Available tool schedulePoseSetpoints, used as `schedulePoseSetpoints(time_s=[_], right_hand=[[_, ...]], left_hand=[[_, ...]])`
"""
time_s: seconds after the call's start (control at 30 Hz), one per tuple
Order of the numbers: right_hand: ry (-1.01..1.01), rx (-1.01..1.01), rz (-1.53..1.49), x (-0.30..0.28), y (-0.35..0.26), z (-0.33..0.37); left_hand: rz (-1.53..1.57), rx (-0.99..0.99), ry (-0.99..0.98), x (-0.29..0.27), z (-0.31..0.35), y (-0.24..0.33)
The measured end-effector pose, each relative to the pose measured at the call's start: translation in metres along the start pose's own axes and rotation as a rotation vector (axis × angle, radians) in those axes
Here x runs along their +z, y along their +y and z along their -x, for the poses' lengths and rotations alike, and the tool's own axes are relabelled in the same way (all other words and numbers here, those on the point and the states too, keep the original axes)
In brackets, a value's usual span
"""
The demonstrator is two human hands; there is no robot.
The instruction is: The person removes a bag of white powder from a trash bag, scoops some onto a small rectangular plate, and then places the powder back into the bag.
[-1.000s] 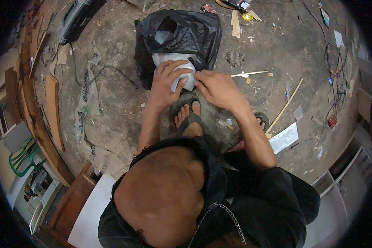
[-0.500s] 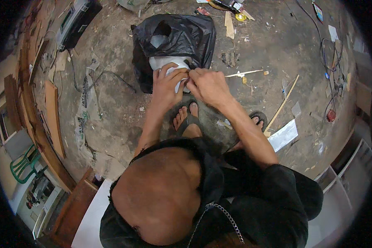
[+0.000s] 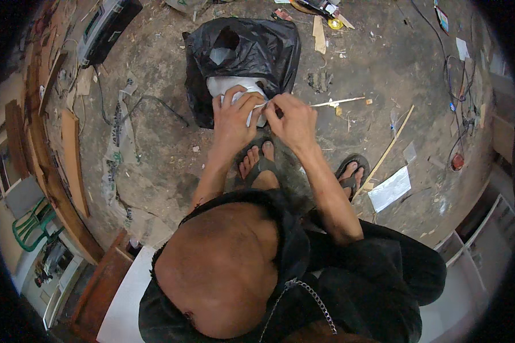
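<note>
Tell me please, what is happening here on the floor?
A person crouches on a dirty concrete floor and works with both hands at a white bundle that sits in an open black bag. The left hand and the right hand pinch the white material between them, at the bag's near edge. The feet, in sandals, are just below the bag. Wood strips, paper scraps and cables lie around.

1. Bag: glossy black.
2. Cloth, at the bag mouth: white.
3. Floor, under the bag: mottled grey-brown.
4. Sandals, below the bag: black straps.
5. Chair, far lower left of the bag: green.
6. Sheet, lower right of the bag: white.
</note>
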State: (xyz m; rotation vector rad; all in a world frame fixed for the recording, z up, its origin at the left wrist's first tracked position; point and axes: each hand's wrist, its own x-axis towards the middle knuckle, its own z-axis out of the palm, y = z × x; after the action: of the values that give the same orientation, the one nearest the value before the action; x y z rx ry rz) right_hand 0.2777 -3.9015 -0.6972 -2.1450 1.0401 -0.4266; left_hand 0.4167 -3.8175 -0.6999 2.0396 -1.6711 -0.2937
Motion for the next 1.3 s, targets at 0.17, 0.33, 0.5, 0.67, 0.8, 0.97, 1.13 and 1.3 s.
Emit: schedulePoseSetpoints(time_s=[0.17, 0.33, 0.5, 0.67, 0.8, 0.97, 1.13, 1.3], right_hand=[[-0.022, -0.167, 0.072, -0.013, 0.008, -0.002], [-0.071, -0.276, 0.13, -0.019, 0.002, -0.009], [-0.049, -0.284, 0.193, -0.006, 0.012, -0.007], [0.045, -0.234, 0.156, 0.004, 0.016, -0.009], [0.142, -0.178, 0.078, 0.011, 0.019, -0.01], [0.275, -0.12, -0.037, 0.026, 0.015, -0.011], [0.363, -0.04, -0.125, 0.037, 0.021, -0.011], [0.736, 0.244, -0.067, -0.041, 0.079, -0.067]], left_hand=[[0.136, 0.017, -0.063, -0.011, -0.008, 0.009], [0.118, -0.012, -0.156, -0.005, -0.008, 0.012], [0.128, -0.101, -0.151, 0.007, -0.006, 0.015], [0.138, -0.05, -0.014, 0.014, -0.002, 0.015], [0.133, -0.047, 0.079, 0.024, -0.001, 0.016], [0.149, -0.088, 0.155, 0.025, 0.001, 0.016], [0.149, -0.107, 0.172, 0.032, 0.003, 0.018], [0.093, -0.188, 0.151, 0.032, 0.022, 0.013]])
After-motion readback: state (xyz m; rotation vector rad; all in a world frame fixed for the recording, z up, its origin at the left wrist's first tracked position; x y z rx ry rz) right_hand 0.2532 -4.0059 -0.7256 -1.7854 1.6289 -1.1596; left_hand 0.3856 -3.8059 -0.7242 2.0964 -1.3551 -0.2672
